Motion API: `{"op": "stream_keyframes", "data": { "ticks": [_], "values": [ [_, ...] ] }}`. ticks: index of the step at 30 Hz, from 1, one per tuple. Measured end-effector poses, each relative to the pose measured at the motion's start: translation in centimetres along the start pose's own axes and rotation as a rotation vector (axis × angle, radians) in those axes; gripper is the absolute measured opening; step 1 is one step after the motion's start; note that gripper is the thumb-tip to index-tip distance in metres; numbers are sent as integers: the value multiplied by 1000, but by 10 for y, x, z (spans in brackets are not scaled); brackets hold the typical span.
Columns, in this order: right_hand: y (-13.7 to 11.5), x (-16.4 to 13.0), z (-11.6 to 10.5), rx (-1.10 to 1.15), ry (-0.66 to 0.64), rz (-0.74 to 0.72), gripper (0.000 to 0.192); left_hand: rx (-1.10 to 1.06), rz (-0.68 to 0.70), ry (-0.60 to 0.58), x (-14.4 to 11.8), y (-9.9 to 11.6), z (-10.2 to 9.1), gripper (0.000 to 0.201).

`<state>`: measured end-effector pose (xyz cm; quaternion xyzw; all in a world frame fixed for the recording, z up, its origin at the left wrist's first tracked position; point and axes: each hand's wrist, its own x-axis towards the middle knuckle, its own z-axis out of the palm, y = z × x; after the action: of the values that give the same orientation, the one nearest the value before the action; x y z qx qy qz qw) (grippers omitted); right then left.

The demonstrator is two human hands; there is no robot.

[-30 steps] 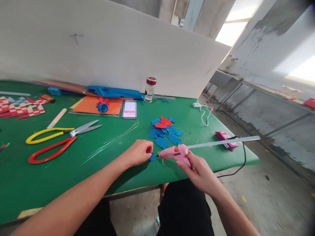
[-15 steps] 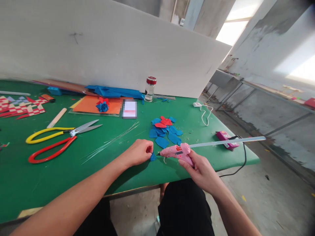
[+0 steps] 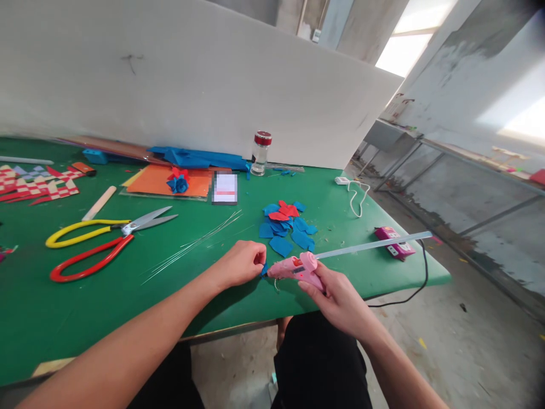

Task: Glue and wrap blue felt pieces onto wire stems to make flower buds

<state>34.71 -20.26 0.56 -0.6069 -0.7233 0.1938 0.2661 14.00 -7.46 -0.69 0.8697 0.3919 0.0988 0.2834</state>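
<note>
My left hand (image 3: 239, 263) pinches a small blue paper petal (image 3: 264, 268) just above the green table (image 3: 106, 307). My right hand (image 3: 338, 298) grips a pink glue gun (image 3: 296, 268); its nozzle touches the petal. A long clear glue stick (image 3: 374, 244) juts out of the gun's back to the right. A pile of blue and red paper petals (image 3: 286, 226) lies just beyond the hands.
Scissors with a yellow and a red handle (image 3: 89, 247) lie at left, thin wires (image 3: 191, 245) beside them. A finished paper flower (image 3: 177, 182) rests on orange card, a red-capped jar (image 3: 260, 153) stands by the white board, and a pink power strip (image 3: 394, 242) sits near the right edge.
The glue gun drew back slightly, then moved left until its nozzle met the blue petal. My left hand has stayed in place.
</note>
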Motion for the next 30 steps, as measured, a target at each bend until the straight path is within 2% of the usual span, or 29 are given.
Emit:
{"op": "stream_keyframes", "data": {
  "ticks": [10, 20, 23, 26, 30],
  "values": [
    [2, 0, 1, -19, 7, -3, 20, 3, -3, 4, 0, 1, -1, 12],
    [4, -2, -10, 55, 50, 35, 21, -18, -11, -8, -1, 2, -3, 14],
    [9, -4, -19, 164, 65, 101, 27, -17, -16, -10, 0, 2, -2, 15],
    [20, -5, -29, 391, 58, 240, 36, -16, -16, -5, 0, 1, -2, 14],
    [46, -1, -46, 709, 170, 400, 42, -14, -21, -9, 0, 1, -3, 13]
  ]
}}
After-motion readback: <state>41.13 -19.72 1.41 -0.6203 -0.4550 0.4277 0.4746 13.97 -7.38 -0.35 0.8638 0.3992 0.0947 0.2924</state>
